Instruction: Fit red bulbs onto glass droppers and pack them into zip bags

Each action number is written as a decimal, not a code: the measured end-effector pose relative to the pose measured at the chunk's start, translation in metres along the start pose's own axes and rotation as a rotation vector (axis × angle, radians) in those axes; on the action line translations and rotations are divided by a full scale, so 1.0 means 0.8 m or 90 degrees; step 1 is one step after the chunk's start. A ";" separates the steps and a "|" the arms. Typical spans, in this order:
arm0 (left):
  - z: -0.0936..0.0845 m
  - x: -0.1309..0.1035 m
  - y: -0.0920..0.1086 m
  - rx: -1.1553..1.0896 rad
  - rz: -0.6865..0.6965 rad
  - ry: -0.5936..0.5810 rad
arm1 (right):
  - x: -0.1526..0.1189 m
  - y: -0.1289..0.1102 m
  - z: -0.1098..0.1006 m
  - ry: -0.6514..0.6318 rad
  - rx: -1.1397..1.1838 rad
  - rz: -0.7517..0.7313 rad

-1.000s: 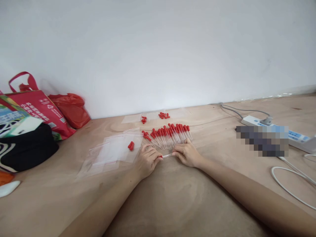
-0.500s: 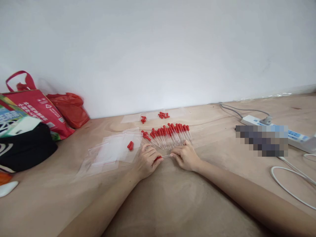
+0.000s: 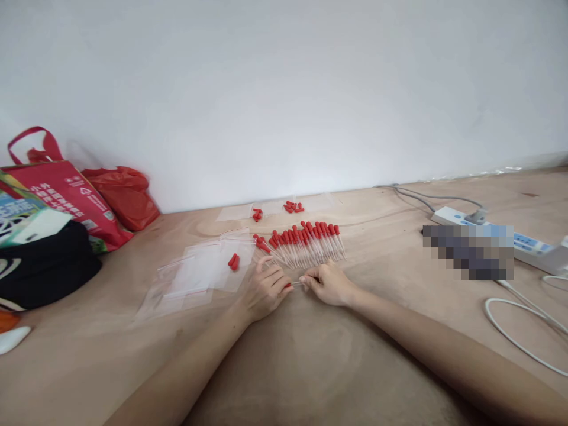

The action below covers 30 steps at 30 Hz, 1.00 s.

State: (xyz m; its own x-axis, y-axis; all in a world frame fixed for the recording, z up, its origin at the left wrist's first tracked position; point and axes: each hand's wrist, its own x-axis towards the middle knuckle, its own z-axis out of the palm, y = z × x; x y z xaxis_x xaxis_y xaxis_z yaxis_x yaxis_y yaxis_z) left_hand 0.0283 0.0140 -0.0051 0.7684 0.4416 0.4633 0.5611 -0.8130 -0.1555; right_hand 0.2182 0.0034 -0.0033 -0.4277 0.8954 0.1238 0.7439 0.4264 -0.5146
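Note:
Between finger and thumb, my left hand (image 3: 266, 290) pinches a red rubber bulb (image 3: 288, 285), mostly covered by the fingers. My right hand (image 3: 328, 283) is closed on a thin clear dropper tube (image 3: 297, 283), whose far end meets the bulb. How deep the tube sits in the bulb is hidden. Just beyond my hands lies a row of red-topped droppers (image 3: 310, 244), bulbs pointing away from me. Left of my left hand, a few loose red bulbs (image 3: 234, 261) rest on clear zip bags (image 3: 195, 269).
More red bulbs (image 3: 293, 207) lie near the wall on flat clear bags (image 3: 233, 213). At the left stand a red shopping bag (image 3: 84, 201), a red plastic bag (image 3: 126, 195) and a black pouch (image 3: 57, 266). A power strip (image 3: 536, 254) and a white cable (image 3: 492, 331) are at the right.
My right hand has moved slightly left, toward my left hand. Less of the tube shows between the two hands. The droppers and loose bulbs have stayed in place.

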 end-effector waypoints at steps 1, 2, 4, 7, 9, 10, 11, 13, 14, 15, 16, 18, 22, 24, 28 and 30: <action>0.000 0.000 -0.001 0.007 -0.003 0.006 | 0.000 -0.002 -0.002 0.001 -0.013 -0.004; 0.000 -0.001 -0.003 0.011 -0.012 0.016 | 0.000 -0.004 -0.004 0.000 -0.031 -0.017; 0.001 -0.003 -0.008 0.010 -0.045 0.047 | 0.002 -0.008 -0.010 -0.010 -0.064 -0.057; 0.000 -0.009 -0.020 0.011 -0.123 0.098 | 0.012 -0.012 -0.016 -0.052 -0.046 -0.077; -0.002 -0.012 -0.031 0.034 -0.211 0.131 | 0.026 -0.011 -0.017 -0.058 0.005 -0.037; -0.004 -0.014 -0.038 0.049 -0.270 0.144 | 0.034 -0.011 -0.016 -0.048 0.030 -0.006; -0.007 -0.016 -0.045 0.064 -0.332 0.148 | 0.043 -0.010 -0.014 -0.026 0.051 0.029; -0.014 -0.019 -0.061 0.088 -0.447 0.117 | 0.062 -0.011 -0.007 0.042 0.070 0.099; -0.018 -0.020 -0.069 0.096 -0.494 0.081 | 0.070 -0.013 -0.003 0.080 0.066 0.126; -0.022 -0.021 -0.076 0.099 -0.535 0.036 | 0.078 -0.015 0.002 0.116 0.053 0.148; -0.026 -0.023 -0.084 0.096 -0.570 -0.011 | 0.086 -0.018 0.007 0.145 0.033 0.165; -0.033 -0.026 -0.096 0.072 -0.619 -0.090 | 0.097 -0.025 0.016 0.178 -0.021 0.185; -0.042 -0.031 -0.110 0.029 -0.638 -0.164 | 0.111 -0.031 0.029 0.180 -0.117 0.202; -0.043 -0.032 -0.113 0.014 -0.632 -0.181 | 0.114 -0.029 0.032 0.174 -0.140 0.207; -0.041 -0.036 -0.115 -0.015 -0.626 -0.206 | 0.112 -0.030 0.032 0.214 -0.161 0.196; -0.038 -0.038 -0.116 -0.017 -0.632 -0.200 | 0.111 -0.036 0.033 0.231 -0.161 0.156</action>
State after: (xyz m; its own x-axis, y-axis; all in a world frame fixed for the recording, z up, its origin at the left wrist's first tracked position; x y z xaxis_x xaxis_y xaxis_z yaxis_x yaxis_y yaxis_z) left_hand -0.0564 0.0647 0.0222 0.0121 0.9923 0.1230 0.9807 -0.0358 0.1922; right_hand 0.1453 0.0672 -0.0003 -0.0529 0.9407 0.3352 0.9205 0.1761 -0.3487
